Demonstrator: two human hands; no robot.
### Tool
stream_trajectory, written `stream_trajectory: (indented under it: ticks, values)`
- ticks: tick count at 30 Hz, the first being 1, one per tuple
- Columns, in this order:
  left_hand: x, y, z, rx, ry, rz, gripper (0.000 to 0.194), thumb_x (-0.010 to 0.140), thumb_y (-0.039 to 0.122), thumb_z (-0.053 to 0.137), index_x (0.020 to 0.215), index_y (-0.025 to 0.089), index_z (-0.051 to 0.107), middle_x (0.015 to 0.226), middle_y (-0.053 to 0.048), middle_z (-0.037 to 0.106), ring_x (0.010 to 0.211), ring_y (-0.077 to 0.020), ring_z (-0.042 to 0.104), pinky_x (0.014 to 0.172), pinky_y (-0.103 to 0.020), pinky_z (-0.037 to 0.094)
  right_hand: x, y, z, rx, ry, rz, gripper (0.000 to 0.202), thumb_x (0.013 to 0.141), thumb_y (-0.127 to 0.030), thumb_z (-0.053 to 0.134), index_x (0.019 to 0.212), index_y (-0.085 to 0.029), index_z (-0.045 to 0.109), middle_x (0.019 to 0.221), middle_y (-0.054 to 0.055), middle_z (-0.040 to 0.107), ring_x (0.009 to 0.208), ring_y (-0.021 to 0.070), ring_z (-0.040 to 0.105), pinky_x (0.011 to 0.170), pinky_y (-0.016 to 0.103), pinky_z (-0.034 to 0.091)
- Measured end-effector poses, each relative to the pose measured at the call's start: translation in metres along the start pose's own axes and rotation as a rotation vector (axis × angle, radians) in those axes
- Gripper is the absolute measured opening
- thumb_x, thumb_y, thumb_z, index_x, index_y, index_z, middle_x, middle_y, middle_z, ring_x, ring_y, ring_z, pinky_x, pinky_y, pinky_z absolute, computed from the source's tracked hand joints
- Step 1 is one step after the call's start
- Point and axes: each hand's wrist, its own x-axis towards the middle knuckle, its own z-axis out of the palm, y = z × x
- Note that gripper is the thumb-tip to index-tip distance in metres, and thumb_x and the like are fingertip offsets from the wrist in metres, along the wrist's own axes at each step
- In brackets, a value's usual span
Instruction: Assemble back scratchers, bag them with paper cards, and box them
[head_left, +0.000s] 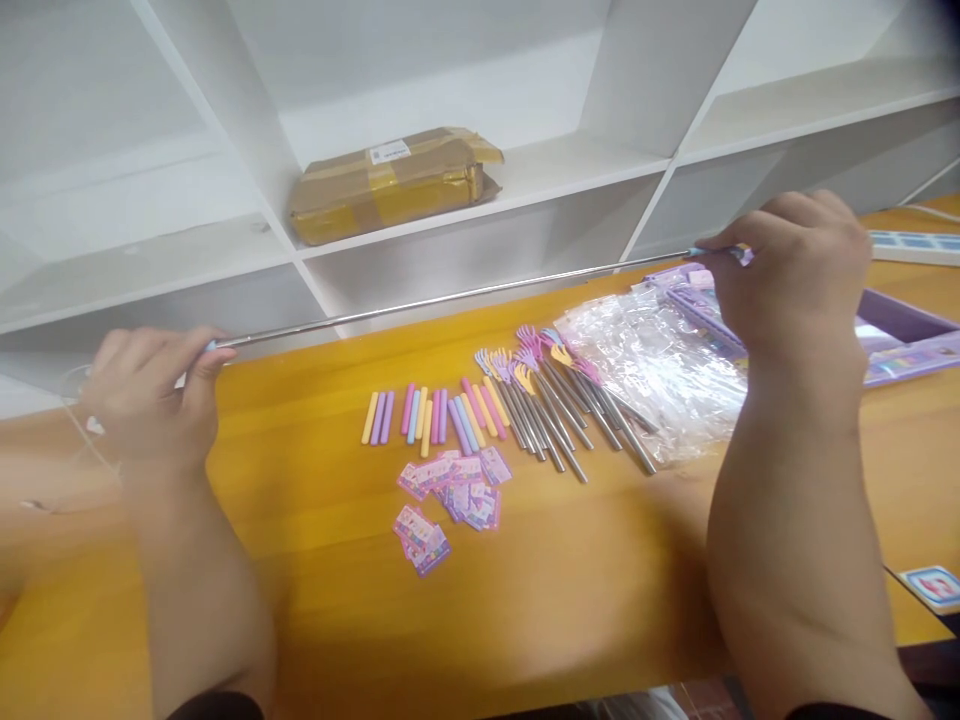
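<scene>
A telescopic back scratcher (pixel 450 297) is stretched out long above the table, its thin metal rod slanting up to the right. My left hand (pixel 154 395) is closed round one end, where a bit of light blue shows. At the other end my right hand (pixel 795 265) grips with thumb and fingers, hiding most of that end. Below the rod lie several metal rods with claw-shaped heads (pixel 555 400) in pink, blue, yellow and purple. Beside them, short coloured tubes (pixel 435 415) form a rough row. Small printed cards (pixel 461 485) lie in loose piles nearer to me.
Clear plastic bags (pixel 660 360) are heaped right of the rods, near a purple display box (pixel 907 318). White shelving (pixel 480 215) stands behind the wooden table (pixel 555 600), with a taped cardboard package (pixel 390 185) on it. A square card (pixel 932 587) lies at the right edge.
</scene>
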Motion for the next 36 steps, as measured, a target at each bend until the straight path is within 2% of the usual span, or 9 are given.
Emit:
stream_trajectory:
  ticks: [3, 9, 12, 16, 19, 22, 28, 31, 36]
  values:
    - [0.000, 0.006, -0.001, -0.006, 0.025, 0.029, 0.044, 0.098, 0.067, 0.065, 0.088, 0.029, 0.083, 0.070, -0.004, 0.059, 0.072, -0.0195, 0.047, 0.070, -0.034, 0.032, 0.001, 0.002, 0.000, -0.001, 0.017, -0.001, 0.010, 0.093, -0.020, 0.073, 0.098, -0.017, 0.081, 0.100, 0.019, 0.073, 0.095, 0.0273, 0.056, 0.076, 0.039, 0.035]
    - [0.002, 0.020, 0.003, 0.002, -0.054, -0.004, 0.044, 0.099, 0.067, 0.063, 0.089, 0.029, 0.084, 0.073, -0.004, 0.064, 0.074, -0.0205, 0.048, 0.074, -0.036, 0.035, 0.004, -0.003, -0.009, -0.006, -0.024, 0.032, 0.012, 0.094, -0.025, 0.074, 0.094, -0.016, 0.081, 0.095, 0.018, 0.070, 0.091, 0.0265, 0.055, 0.076, 0.039, 0.036]
    - [0.000, 0.039, 0.014, -0.010, -0.059, 0.048, 0.039, 0.102, 0.060, 0.063, 0.094, 0.029, 0.084, 0.075, -0.006, 0.066, 0.075, -0.0220, 0.048, 0.072, -0.037, 0.036, -0.003, -0.031, -0.025, 0.071, 0.024, -0.074, 0.016, 0.099, -0.028, 0.068, 0.092, -0.019, 0.079, 0.095, 0.015, 0.069, 0.093, 0.0258, 0.053, 0.079, 0.038, 0.038]
    - [-0.010, 0.084, 0.030, -0.025, -0.139, 0.022, 0.028, 0.106, 0.050, 0.061, 0.106, 0.033, 0.083, 0.084, -0.008, 0.070, 0.080, -0.0246, 0.054, 0.075, -0.040, 0.041, -0.028, -0.098, -0.053, 0.228, 0.042, -0.283, 0.040, 0.112, -0.033, 0.045, 0.085, -0.021, 0.073, 0.093, 0.011, 0.066, 0.092, 0.0236, 0.049, 0.080, 0.037, 0.037]
    - [-0.021, 0.119, 0.039, -0.049, -0.170, 0.001, 0.024, 0.107, 0.045, 0.061, 0.108, 0.034, 0.083, 0.084, -0.006, 0.069, 0.078, -0.0240, 0.053, 0.072, -0.039, 0.040, -0.056, -0.150, -0.071, 0.292, -0.001, -0.460, 0.041, 0.113, -0.021, 0.036, 0.091, -0.022, 0.071, 0.090, 0.008, 0.061, 0.089, 0.0223, 0.047, 0.079, 0.036, 0.034]
    - [-0.029, 0.141, 0.042, -0.074, -0.194, 0.021, 0.020, 0.107, 0.039, 0.064, 0.110, 0.031, 0.082, 0.083, -0.005, 0.069, 0.077, -0.0225, 0.050, 0.070, -0.037, 0.039, -0.079, -0.183, -0.079, 0.350, 0.025, -0.613, 0.041, 0.110, -0.010, 0.035, 0.086, -0.022, 0.067, 0.084, 0.006, 0.054, 0.083, 0.0210, 0.043, 0.074, 0.035, 0.030]
    - [-0.032, 0.156, 0.036, -0.099, -0.158, 0.070, 0.015, 0.105, 0.033, 0.069, 0.109, 0.027, 0.082, 0.082, -0.004, 0.070, 0.074, -0.0204, 0.048, 0.069, -0.034, 0.039, -0.095, -0.199, -0.088, 0.553, 0.359, -0.693, 0.035, 0.105, -0.003, 0.046, 0.077, -0.021, 0.057, 0.075, 0.003, 0.046, 0.074, 0.0196, 0.032, 0.066, 0.036, 0.025]
    - [-0.033, 0.163, 0.035, -0.099, -0.174, 0.114, 0.013, 0.104, 0.029, 0.070, 0.110, 0.025, 0.082, 0.082, -0.005, 0.071, 0.074, -0.0207, 0.047, 0.068, -0.035, 0.040, -0.103, -0.207, -0.096, 0.553, 0.385, -0.765, 0.036, 0.107, -0.006, 0.048, 0.076, -0.020, 0.056, 0.074, 0.003, 0.047, 0.073, 0.0190, 0.031, 0.066, 0.036, 0.026]
    - [-0.033, 0.162, 0.039, -0.139, -0.249, 0.158, 0.012, 0.103, 0.028, 0.071, 0.108, 0.026, 0.082, 0.081, -0.004, 0.072, 0.073, -0.0206, 0.046, 0.068, -0.035, 0.039, -0.110, -0.216, -0.096, 0.562, 0.354, -0.767, 0.037, 0.105, -0.001, 0.046, 0.074, -0.020, 0.054, 0.075, 0.003, 0.045, 0.073, 0.0183, 0.029, 0.066, 0.035, 0.025]
